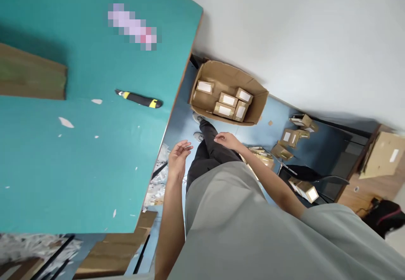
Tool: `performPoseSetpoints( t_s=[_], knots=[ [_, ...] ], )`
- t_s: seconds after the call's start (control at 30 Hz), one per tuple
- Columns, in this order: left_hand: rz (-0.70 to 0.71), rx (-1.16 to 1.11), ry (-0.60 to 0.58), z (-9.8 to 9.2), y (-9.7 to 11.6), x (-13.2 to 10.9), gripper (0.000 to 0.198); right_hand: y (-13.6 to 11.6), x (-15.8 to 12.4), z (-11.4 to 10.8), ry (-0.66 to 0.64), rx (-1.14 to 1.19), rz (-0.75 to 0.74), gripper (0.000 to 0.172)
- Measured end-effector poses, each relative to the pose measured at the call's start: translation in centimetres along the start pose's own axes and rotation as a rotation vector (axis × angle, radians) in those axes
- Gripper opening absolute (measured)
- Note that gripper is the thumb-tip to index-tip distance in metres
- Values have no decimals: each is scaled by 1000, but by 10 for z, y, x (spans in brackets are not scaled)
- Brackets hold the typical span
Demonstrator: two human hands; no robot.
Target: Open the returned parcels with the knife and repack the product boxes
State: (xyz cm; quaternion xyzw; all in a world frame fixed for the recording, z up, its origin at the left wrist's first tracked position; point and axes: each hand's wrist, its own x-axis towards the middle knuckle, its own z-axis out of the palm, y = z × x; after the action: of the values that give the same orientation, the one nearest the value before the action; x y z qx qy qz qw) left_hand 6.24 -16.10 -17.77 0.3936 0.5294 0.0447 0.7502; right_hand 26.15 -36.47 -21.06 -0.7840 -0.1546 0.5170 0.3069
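My left hand (179, 157) hovers beside the right edge of the green table (95, 166), its fingers loosely bent and apart with nothing in them. In front of my dark trousers is my right hand (228, 140), half curled with a gap between thumb and fingers and no object visible in it. On the tabletop, nearest to my left hand, lies a black and yellow utility knife (139, 99). Beyond both hands, a large open cardboard carton (228, 72) stands on the floor with several small labelled boxes (225, 109) inside.
A brown cardboard piece (31, 73) and paper scraps (66, 122) lie on the table, near a blurred-out pinkish item (131, 25). Several small boxes (289, 137) are on the floor at right, near a black chair (303, 173) bearing boxes. Flattened cardboard (114, 246) is below the table.
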Motion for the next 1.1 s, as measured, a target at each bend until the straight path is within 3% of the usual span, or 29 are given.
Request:
performPoseSetpoints(
  t_s=[0.27,0.43,0.57,0.7,0.83,0.97,1.1],
  knots=[
    [-32,172,-109,48,21,21,51,58,-3,-34,97,68,166,13],
    [-54,222,-27,80,33,49,52,70,12,-51,85,99,212,13],
    [-116,280,-8,111,33,71,50,75,44,-65,75,80,251,12],
    [-130,304,16,141,20,99,46,83,104,-81,50,27,263,12],
    [-160,310,-28,169,4,149,42,95,189,-92,54,-65,265,22],
    [-88,305,-90,182,-1,215,40,110,280,-90,103,-195,245,59],
    [-37,208,-100,174,-12,269,43,133,370,-74,170,-464,147,96]
  ],
)
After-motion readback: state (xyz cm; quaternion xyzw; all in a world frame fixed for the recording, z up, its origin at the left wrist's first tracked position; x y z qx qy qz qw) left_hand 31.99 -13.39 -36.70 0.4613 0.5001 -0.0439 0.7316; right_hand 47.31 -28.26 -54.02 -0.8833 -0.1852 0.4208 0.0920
